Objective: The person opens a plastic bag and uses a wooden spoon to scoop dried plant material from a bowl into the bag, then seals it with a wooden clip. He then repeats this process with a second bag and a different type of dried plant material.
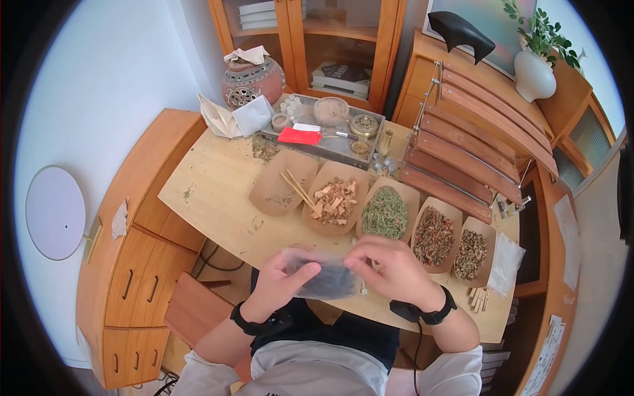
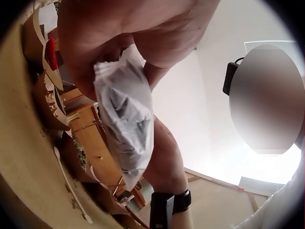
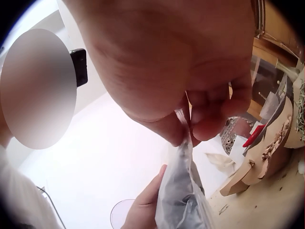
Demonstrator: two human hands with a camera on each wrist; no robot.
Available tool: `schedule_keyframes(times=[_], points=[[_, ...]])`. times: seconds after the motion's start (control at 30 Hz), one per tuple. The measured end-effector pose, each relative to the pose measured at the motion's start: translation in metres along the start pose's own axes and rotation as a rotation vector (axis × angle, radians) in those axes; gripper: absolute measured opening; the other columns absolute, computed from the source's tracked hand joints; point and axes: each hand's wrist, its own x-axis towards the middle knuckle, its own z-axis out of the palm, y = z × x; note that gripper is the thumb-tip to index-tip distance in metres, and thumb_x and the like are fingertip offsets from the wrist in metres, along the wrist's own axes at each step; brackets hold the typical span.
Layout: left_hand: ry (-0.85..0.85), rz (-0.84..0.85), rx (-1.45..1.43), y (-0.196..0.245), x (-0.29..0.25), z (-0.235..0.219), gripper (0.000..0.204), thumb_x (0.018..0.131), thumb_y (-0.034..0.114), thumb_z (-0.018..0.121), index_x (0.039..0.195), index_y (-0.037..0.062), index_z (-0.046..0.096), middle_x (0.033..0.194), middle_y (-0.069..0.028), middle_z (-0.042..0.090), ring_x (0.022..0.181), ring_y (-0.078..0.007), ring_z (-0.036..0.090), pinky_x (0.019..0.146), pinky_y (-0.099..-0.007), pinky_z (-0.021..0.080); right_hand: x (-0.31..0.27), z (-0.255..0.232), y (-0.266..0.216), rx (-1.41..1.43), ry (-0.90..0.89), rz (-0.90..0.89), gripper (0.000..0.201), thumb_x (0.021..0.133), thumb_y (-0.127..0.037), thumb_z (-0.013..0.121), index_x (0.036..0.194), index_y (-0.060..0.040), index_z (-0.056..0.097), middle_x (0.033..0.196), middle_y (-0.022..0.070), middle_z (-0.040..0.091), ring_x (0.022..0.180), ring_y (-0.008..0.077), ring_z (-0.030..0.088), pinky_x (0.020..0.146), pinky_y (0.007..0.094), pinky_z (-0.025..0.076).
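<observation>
A clear, frosted plastic bag (image 1: 328, 282) with dark contents is held over the front edge of the table, near the person's lap. My left hand (image 1: 281, 276) grips its left side, thumb lying across the front. At the upper right corner, my right hand (image 1: 396, 272) pinches the bag's edge between thumb and fingers. From the right wrist view, the plastic (image 3: 178, 205) is creased where those fingertips meet. Dark folded shapes show through the bag (image 2: 126, 126) in the left wrist view; what they are cannot be made out.
Beyond the hands stand several brown paper trays (image 1: 281, 170), holding wood chips (image 1: 337, 201), green dried herbs (image 1: 384, 212) and mixed dried bits (image 1: 432, 236). Two thin sticks (image 1: 297, 188) lean between trays. A thin white spoon (image 2: 71, 183) lies on the table. Behind stands a grey tray (image 1: 317, 150).
</observation>
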Motion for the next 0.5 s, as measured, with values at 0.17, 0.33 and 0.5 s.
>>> schedule_keyframes(times=[0.17, 0.33, 0.5], points=[[-0.059, 0.062, 0.087, -0.002, 0.0, -0.004, 0.011, 0.094, 0.003, 0.066, 0.104, 0.0009, 0.066, 0.103, -0.0069, 0.066, 0.094, -0.013, 0.061, 0.084, -0.028, 0.048, 0.001, -0.001, -0.006, 0.09, -0.023, -0.006, 0.014, 0.089, -0.007, 0.067, 0.102, -0.0051, 0.071, 0.08, 0.0088, 0.063, 0.066, 0.0254, 0.062, 0.059, 0.0344, 0.049], [-0.06, 0.055, 0.038, 0.003, -0.002, 0.0, 0.011, 0.097, 0.002, 0.06, 0.105, 0.0007, 0.066, 0.102, -0.0071, 0.066, 0.096, -0.0147, 0.061, 0.086, -0.0289, 0.047, 0.001, -0.003, -0.006, 0.151, -0.021, -0.109, 0.023, 0.086, 0.0, 0.065, 0.107, -0.008, 0.072, 0.079, 0.0083, 0.059, 0.064, 0.0243, 0.059, 0.058, 0.034, 0.048], [-0.134, 0.152, -0.067, -0.006, 0.0, -0.002, 0.014, 0.1, 0.006, 0.053, 0.105, 0.0011, 0.066, 0.111, -0.0109, 0.063, 0.105, -0.02, 0.059, 0.093, -0.0323, 0.044, -0.001, -0.006, -0.01, 0.088, 0.021, -0.163, 0.026, 0.083, 0.003, 0.065, 0.104, -0.0096, 0.072, 0.076, 0.0074, 0.056, 0.063, 0.0253, 0.058, 0.056, 0.035, 0.046]])
